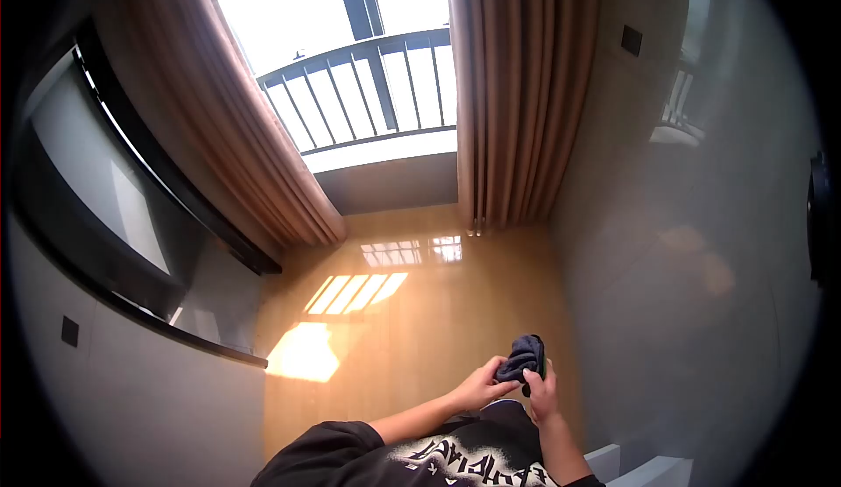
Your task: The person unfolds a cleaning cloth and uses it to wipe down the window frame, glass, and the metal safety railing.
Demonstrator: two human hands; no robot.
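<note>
A bunched, dark grey-blue cloth (pixel 523 357) is held up in front of my body, at the lower right of the head view. On its left side my left hand (pixel 484 385) grips the edge, fingers closed on the fabric. My right hand (pixel 542 391) holds the other side, its thumb pressed on the folds. A darker strip runs along the right edge of the bundle, and a small dark piece hangs beneath it. The folds hide the cloth's full shape.
Brown curtains (pixel 526 93) flank a bright window with a railing (pixel 368 93). Grey walls (pixel 692 294) stand on both sides, with a dark-framed recess (pixel 166 215) on the left. Sunlight falls on the wooden floor (pixel 464 312). White panels (pixel 653 469) show at the bottom right.
</note>
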